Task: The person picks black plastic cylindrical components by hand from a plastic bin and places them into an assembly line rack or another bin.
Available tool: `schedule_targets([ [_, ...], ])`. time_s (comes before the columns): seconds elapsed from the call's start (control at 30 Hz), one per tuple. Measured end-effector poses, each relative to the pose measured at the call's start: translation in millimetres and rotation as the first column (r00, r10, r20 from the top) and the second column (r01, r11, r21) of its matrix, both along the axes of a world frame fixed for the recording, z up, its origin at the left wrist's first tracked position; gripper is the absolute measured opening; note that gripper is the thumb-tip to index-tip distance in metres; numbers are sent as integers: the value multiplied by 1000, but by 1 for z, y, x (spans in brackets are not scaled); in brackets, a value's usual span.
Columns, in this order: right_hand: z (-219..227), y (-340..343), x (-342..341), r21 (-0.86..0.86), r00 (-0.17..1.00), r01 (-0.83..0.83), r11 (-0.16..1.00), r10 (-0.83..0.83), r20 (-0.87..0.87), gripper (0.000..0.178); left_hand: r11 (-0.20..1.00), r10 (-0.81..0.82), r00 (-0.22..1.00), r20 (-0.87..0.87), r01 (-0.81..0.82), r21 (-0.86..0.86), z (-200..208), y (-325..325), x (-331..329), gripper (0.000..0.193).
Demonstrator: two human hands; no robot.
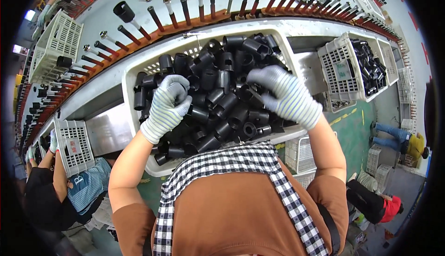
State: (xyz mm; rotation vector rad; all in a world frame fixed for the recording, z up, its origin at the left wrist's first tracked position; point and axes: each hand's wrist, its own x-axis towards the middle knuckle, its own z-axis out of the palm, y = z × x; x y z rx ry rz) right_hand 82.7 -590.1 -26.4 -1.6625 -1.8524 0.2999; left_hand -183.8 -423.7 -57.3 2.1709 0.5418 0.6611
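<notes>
Both my hands wear white striped knit gloves and are over a large cream plastic crate (291, 54) heaped with short black tubes (227, 104). My left hand (168, 106) is above the left part of the heap, its fingers curled in toward the thumb. Whatever lies inside that curl, if anything, is hidden from me. Over the right part, my right hand (285, 93) has its thumb and fingers apart, with dark tubes showing in the gap. Its fingertips come close to the tubes; whether they touch one is unclear.
Beyond the crate, a curved rail (204, 20) carries several upright rods, some topped with metal or black pieces. A white crate of black parts (340, 68) stands at right, another white crate (73, 147) at left. Other people work at far left; two more are at right.
</notes>
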Motion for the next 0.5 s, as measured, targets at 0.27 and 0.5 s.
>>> schedule_targets([
  [0.27, -29, 6, -16, -462, 909, 42, 886, 157, 385, 25, 955, 197, 948, 250, -128, -267, 62, 45, 63, 10],
  [0.5, -36, -6, -10, -180, 991, 64, 982, -41, 126, 22, 921, 325, 842, 431, -179, -345, 67, 140, 163, 14],
])
